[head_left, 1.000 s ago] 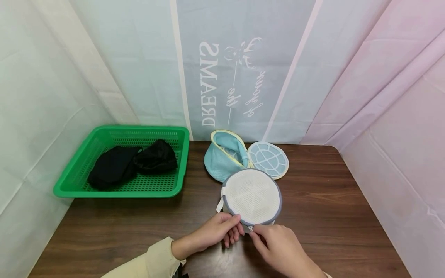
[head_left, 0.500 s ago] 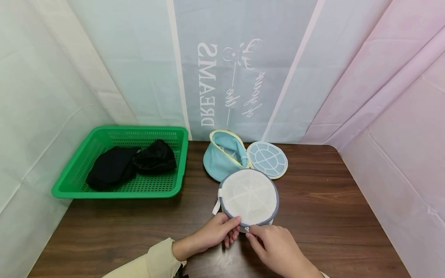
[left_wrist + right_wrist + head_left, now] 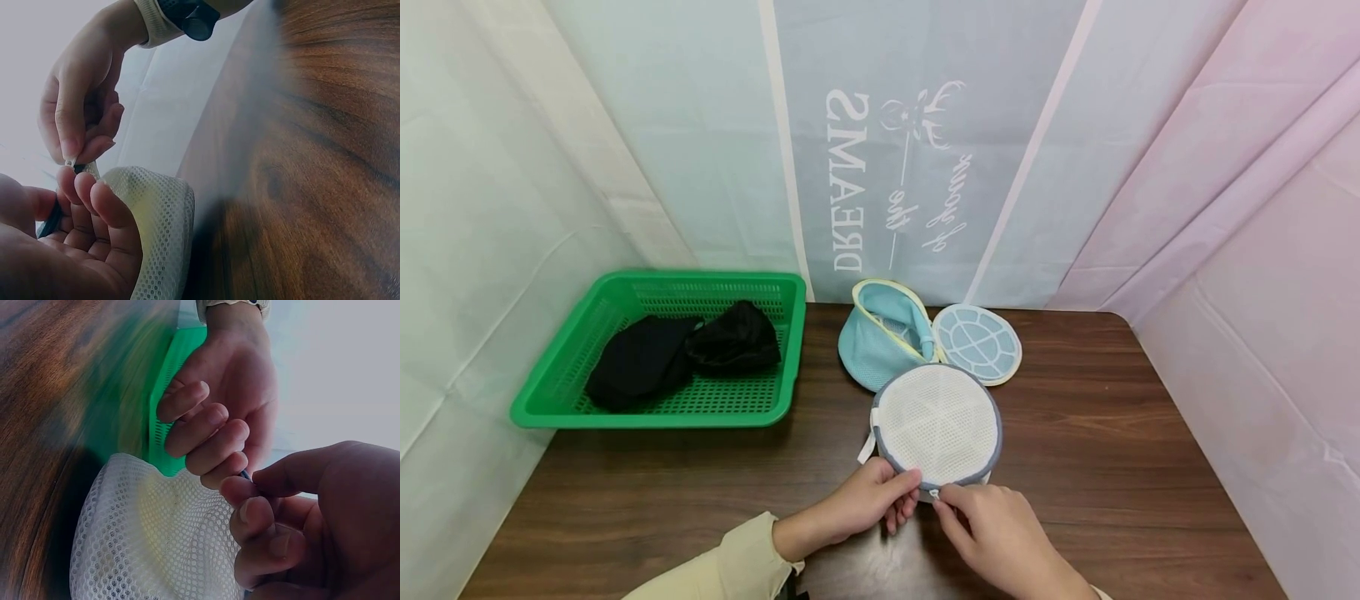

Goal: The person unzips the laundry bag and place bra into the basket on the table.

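A round white mesh laundry bag [image 3: 938, 423] with a grey zipped rim stands on the table in front of me. My left hand [image 3: 877, 500] pinches its near rim, thumb on top and fingers beneath, as the left wrist view also shows. Just right of it, my right hand [image 3: 1000, 529] pinches the small white zipper pull [image 3: 934, 493] between thumb and forefinger. Through the mesh [image 3: 156, 531] in the right wrist view something yellowish shows. A white loop strap [image 3: 867, 448] hangs off the bag's left side.
Behind the white bag sits an unzipped blue mesh bag [image 3: 874, 354] with yellow trim, its round lid [image 3: 977, 344] folded out to the right. At left stands a green basket [image 3: 782, 400] holding two black cloth items [image 3: 643, 362]. Curtains [image 3: 715, 125] enclose the wooden table [image 3: 1097, 467].
The white bag appears slightly further left in view than a second ago, along with the right hand at the zipper pull. Both hands keep their grip; little differs over the last half second.
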Tool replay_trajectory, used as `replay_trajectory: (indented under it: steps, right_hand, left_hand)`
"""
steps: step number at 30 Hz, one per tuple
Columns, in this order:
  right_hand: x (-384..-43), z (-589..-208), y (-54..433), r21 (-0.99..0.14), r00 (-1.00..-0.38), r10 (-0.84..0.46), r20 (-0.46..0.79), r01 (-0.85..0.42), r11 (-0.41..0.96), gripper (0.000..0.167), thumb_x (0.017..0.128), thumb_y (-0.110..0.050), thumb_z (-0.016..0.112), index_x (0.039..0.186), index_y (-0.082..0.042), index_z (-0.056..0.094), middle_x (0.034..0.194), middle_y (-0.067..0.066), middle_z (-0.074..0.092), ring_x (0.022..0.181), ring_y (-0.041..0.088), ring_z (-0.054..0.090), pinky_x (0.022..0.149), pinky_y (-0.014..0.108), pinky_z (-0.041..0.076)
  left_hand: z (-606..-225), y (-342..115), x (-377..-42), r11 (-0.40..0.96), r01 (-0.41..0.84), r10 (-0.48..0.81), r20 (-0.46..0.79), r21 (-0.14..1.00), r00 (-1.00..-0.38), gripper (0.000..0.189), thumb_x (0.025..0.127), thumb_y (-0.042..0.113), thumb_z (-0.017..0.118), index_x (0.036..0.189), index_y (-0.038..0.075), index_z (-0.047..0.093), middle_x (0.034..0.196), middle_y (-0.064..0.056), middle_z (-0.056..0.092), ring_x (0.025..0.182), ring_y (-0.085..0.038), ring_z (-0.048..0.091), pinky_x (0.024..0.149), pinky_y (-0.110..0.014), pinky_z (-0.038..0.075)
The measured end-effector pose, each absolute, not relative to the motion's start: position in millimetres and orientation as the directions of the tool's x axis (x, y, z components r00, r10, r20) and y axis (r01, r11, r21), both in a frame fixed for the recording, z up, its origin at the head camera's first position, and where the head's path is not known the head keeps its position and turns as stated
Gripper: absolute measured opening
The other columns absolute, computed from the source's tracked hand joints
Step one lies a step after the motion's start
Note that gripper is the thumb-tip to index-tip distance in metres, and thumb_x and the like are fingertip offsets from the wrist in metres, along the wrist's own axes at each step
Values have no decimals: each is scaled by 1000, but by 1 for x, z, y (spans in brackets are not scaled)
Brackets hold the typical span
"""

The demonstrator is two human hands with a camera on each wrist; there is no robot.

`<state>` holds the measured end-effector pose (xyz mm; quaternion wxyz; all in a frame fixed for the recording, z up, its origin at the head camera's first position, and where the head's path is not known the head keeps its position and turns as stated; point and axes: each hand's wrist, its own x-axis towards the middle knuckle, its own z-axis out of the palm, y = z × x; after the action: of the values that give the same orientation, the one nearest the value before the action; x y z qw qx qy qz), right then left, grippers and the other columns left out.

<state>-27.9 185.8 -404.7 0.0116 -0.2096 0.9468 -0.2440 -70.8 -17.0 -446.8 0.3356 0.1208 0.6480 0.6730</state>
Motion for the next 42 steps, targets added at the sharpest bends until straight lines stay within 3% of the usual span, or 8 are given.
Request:
replay_trajectory:
  steps: [11, 42]
  right_hand:
    - [-26, -408, 187, -432, -913, -378, 151, -405, 806, 43, 90, -17, 75, 64, -31, 44, 57, -22, 26, 50, -6, 28, 44, 19, 27]
    - [-23, -413, 197, -357, -910, -350, 224, -410, 839, 45, 85, -16, 77, 63, -31, 41, 57, -23, 22, 50, -7, 23, 44, 19, 24]
  left_hand:
    - [-448, -17, -72, 68, -276, 609, -259, 959, -750, 44, 106, 20, 53, 80, -15, 58, 63, 2, 56, 55, -4, 49, 48, -17, 43]
    - [-445, -16, -66, 82, -274, 586, -269, 958, -765, 39, 104, 18, 55, 78, -10, 60, 61, 3, 54, 54, -4, 49, 47, -16, 41]
